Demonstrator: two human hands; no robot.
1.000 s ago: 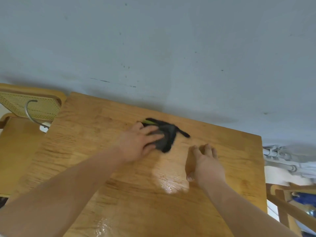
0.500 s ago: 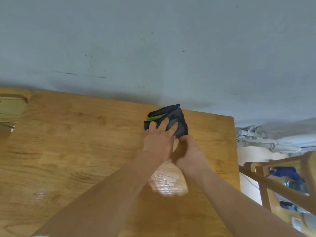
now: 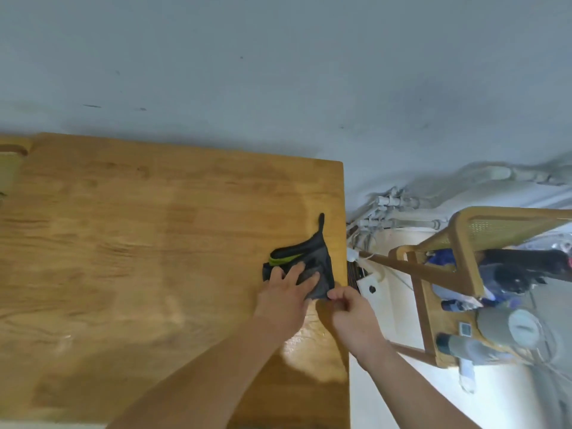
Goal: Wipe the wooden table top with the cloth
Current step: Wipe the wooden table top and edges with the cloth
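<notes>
Pale grey-blue wall (image 3: 278,72) behind, scuffed in spots; white pipes (image 3: 399,212) run low along it beyond the table's right edge. Wooden table top (image 3: 139,258) fills most of the view, grain running left to right, a bright glare patch near the right edge below the hands. Off that right edge stands a wooden chair (image 3: 458,261) with a cane back, cluttered with dark and blue items too blurred to name. Dark cloth (image 3: 312,258), bunched, with a lime-green stripe, lies hard against the table's right edge, roughly midway along it; a thin tail of it points toward the wall. Left hand (image 3: 284,301) lies flat on the cloth's near-left part, fingers spread, pressing down, not closed around it. Right hand (image 3: 353,314) sits just beside the table's right edge, fingertips pinched on the cloth's near-right corner. Cloth lies directly ahead of both hands; its long axis runs from the hands toward the wall. Left hand carries the load, so it likely drives the stroke. With the edge right there, the open run appears to be leftward across the table; most of the top looks unwiped.
</notes>
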